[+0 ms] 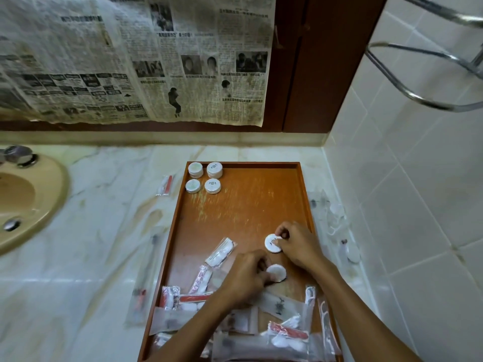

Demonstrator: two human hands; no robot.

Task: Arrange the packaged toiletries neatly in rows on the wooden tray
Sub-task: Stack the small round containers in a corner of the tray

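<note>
On tray (pixel 303 194): middle bare, four discs (pixel 204 177) far-left corner | left hand (pixel 245 279) pinches disc (pixel 276 273) | right hand (pixel 298 244) pinches another (pixel 271 244).

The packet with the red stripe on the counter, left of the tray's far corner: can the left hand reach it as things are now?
Probably yes, but not freely. The left hand already pinches a round white soap low on the wooden tray. The way to the red-striped packet looks open across bare tray and counter; the grip must let go first.
</note>
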